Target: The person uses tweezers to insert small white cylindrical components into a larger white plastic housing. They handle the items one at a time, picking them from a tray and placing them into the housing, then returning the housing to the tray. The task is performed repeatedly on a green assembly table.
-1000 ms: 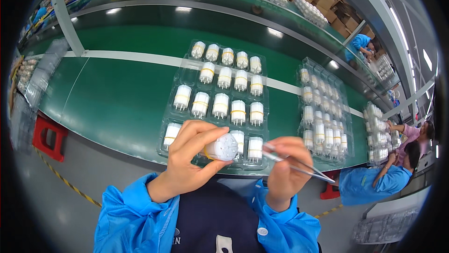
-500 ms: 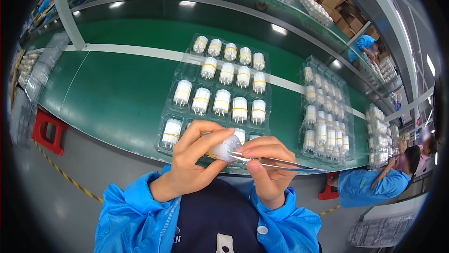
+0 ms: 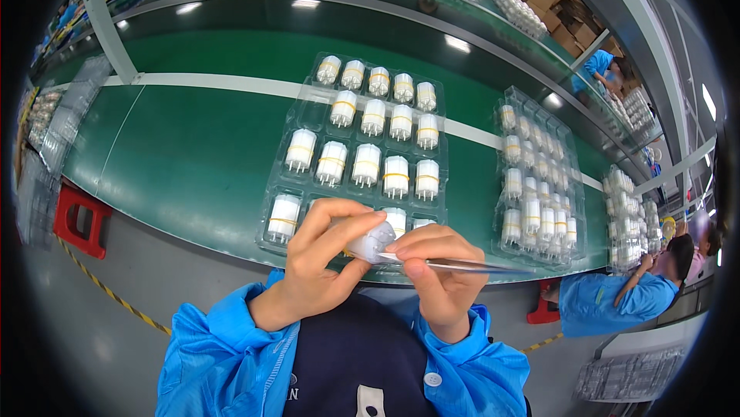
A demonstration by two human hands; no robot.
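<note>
My left hand (image 3: 327, 263) is closed around a white cylindrical part (image 3: 368, 243), its end turned toward my right hand. In my right hand (image 3: 443, 274) is a pair of metal tweezers (image 3: 486, 267), pinched between thumb and fingers. The tweezer tips reach the end of the white part; what they grip there is too small to tell. Just beyond my hands lies a clear plastic tray (image 3: 312, 114) of white cylindrical parts with yellow bands and metal pins. My hands hide part of its nearest row.
The tray rests on a green work surface (image 3: 193, 139). A second filled tray (image 3: 539, 178) stands to the right, with more trays (image 3: 628, 216) beyond. A red stool (image 3: 81, 220) is at lower left. A co-worker in blue (image 3: 609, 301) sits at right.
The tweezer arms have come together; they were spread apart before. My left hand and the white part have hardly moved.
</note>
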